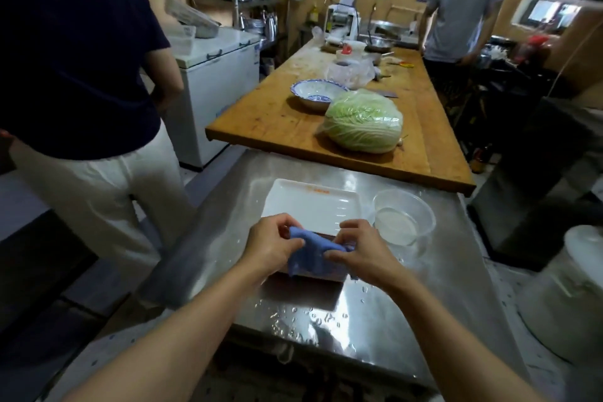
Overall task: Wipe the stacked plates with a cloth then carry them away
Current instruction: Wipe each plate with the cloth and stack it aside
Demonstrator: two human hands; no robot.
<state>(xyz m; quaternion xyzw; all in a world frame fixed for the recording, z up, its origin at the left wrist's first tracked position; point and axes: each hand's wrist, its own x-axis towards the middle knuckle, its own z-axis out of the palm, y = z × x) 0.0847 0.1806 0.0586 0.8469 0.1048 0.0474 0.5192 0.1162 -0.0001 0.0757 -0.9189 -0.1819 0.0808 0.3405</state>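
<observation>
My left hand (270, 243) and right hand (360, 246) at frame centre, fingers pinching the blue cloth (310, 254), over stacked plates (313, 202) on the wet counter (440, 271)

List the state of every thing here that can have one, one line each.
Left hand: pinching the blue cloth.
Right hand: pinching the cloth too.
Blue cloth: bunched, held over the near edge of the plates.
White plate: top of the stack, bare.
Clear plastic bowl: upright, a little liquid inside.
Steel table: wet with droplets.
Cabbage: wrapped in clear plastic.
Freezer: lids closed.
</observation>
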